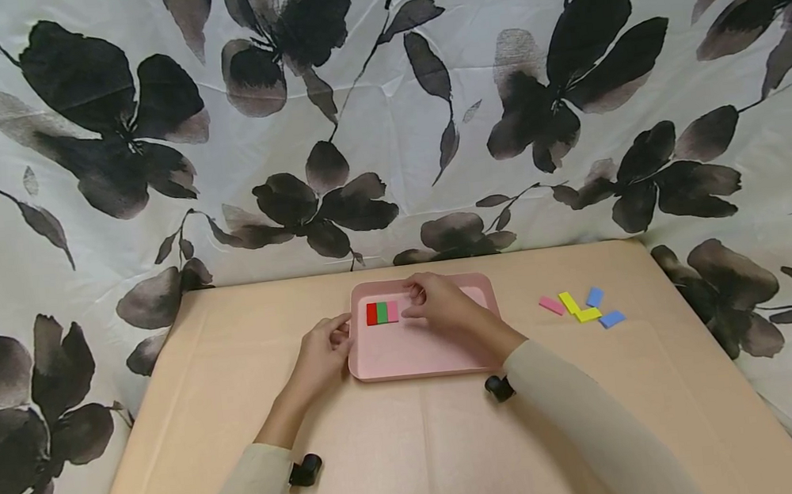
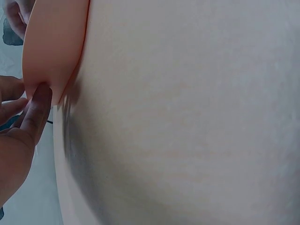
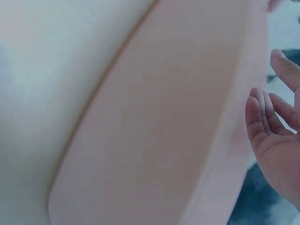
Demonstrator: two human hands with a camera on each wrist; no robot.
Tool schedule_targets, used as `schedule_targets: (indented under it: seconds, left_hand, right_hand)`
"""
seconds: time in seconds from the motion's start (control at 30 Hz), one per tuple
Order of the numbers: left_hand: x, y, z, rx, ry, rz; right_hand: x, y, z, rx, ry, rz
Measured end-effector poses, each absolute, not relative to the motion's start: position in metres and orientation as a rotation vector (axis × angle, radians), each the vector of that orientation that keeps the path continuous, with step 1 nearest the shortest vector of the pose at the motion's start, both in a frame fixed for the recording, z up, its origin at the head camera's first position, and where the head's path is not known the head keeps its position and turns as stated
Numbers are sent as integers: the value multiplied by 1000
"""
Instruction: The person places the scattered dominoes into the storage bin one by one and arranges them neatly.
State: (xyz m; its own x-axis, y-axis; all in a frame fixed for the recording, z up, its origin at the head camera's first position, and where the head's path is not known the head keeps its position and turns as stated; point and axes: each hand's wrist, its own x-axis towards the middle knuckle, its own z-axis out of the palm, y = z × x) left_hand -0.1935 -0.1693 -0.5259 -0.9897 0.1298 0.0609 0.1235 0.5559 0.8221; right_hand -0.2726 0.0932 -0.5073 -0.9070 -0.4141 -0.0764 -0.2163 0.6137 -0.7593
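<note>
A pink tray (image 1: 421,360) lies on the table. Red (image 1: 371,314), green (image 1: 382,313) and pink (image 1: 392,312) pieces sit side by side near its upper left corner. My left hand (image 1: 323,349) holds the tray's left edge; in the left wrist view its fingers (image 2: 40,110) touch the rim and outer wall. Just right of the pink piece, my right hand (image 1: 440,300) hovers over the tray. In the right wrist view its fingers (image 3: 258,122) are loosely bent, the thumb stands apart and nothing shows between them.
To the right of the tray lie loose pieces: a pink one (image 1: 552,305), yellow ones (image 1: 569,303) and blue ones (image 1: 612,319), some touching. A floral cloth (image 1: 426,117) hangs behind the tan table (image 1: 416,452).
</note>
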Motion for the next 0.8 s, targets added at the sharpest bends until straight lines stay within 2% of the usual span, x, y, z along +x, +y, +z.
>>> schedule_targets:
  seconds: [0.33,0.8]
  left_hand:
    - [-189,-173,-525,230,2746,1467]
    - [-177,-174,-524,211,2733,1451]
  right_hand:
    - [-252,138,-480,-582,2662,-1312]
    - [-209,215,-470,-394,2747,-1397]
